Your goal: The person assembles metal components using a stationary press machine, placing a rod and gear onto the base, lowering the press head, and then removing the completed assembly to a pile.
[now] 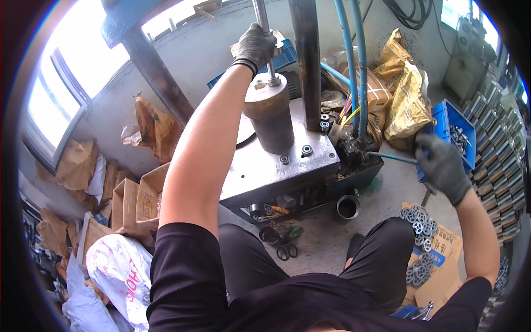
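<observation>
My left hand, in a dark grey glove, is closed around the upright steel rod of a press. A small metal piece shows beside its fingers, partly hidden. Below, the rod's lower end meets the top of a thick steel cylinder standing on the metal press table. Two small bearings, a larger one and a smaller one, lie near the cylinder's foot. Over on the right, my gloved right hand, slightly blurred, grips the end of a thin blue lever.
Dark press columns and blue hoses rise around the table. A blue bin of metal parts stands at right, near yellow sacks. Silver wheel-like parts, scissors and a metal cup lie low. Cardboard boxes fill the left.
</observation>
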Motion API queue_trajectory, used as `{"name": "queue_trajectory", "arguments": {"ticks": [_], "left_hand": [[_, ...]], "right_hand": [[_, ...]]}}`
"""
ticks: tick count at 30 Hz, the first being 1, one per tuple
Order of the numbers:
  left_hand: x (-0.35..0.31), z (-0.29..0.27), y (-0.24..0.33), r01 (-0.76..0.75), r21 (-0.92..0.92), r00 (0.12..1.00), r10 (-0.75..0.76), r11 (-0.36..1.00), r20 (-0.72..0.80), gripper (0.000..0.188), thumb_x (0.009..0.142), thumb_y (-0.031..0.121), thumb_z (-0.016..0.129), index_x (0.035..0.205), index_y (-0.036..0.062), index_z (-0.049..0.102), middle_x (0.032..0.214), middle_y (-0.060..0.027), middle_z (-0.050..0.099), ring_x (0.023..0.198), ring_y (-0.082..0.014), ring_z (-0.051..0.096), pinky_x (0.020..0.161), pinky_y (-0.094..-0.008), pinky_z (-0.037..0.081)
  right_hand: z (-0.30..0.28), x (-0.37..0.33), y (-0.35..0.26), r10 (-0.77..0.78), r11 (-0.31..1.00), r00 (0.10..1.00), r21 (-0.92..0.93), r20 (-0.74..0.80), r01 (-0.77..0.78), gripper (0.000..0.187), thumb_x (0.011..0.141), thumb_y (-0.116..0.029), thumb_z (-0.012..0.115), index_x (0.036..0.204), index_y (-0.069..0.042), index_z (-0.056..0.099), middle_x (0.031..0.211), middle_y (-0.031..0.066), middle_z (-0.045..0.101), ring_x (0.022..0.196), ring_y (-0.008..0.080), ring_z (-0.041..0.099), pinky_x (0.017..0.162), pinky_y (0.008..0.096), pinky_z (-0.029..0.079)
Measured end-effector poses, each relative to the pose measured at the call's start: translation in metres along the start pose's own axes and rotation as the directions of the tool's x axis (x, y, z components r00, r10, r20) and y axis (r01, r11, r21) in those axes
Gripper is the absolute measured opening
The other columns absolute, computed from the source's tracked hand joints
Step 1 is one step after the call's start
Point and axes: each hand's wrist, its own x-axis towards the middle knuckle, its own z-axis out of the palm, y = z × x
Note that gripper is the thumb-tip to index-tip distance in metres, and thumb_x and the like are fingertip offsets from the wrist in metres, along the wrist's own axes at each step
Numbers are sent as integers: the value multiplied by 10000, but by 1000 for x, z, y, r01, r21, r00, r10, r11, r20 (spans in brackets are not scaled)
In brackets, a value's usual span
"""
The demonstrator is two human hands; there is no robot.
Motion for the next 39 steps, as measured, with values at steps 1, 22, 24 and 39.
{"name": "queue_trajectory", "arguments": {"ticks": [1,22,24,39], "left_hand": [[-2,1,2,5,6,1000,-5,1000,3,354,933,256,710,1165,0,633,1015,-214,752,1003,-359,758,908,-458,612],[-5,6,-12,19,-160,998,-28,987,-52,312,944,167,739,1170,-17,625,1057,-167,732,991,-263,744,881,-386,648],[-4,6,-17,42,-199,998,-50,979,-37,323,953,112,745,1200,-43,607,1093,-136,718,979,-204,733,859,-340,677],[-9,-1,1,106,-215,994,-108,971,5,333,953,167,741,1212,-11,629,1054,-136,743,946,-224,742,882,-374,639]], "right_hand": [[-1,-11,-3,-4,1000,1000,-7,3,4,171,940,-126,672,1082,-37,708,953,203,703,884,401,696,800,479,571],[-9,-29,5,-133,991,902,85,411,107,283,845,-85,664,1119,-94,736,1000,164,742,885,393,718,806,486,584],[-8,-33,-2,-115,990,919,117,378,75,280,844,-84,662,1110,-95,747,962,170,745,859,398,720,787,490,584],[18,-110,-15,28,982,812,137,583,-132,159,817,-195,699,909,-87,770,882,176,725,895,385,715,814,476,583]]}}
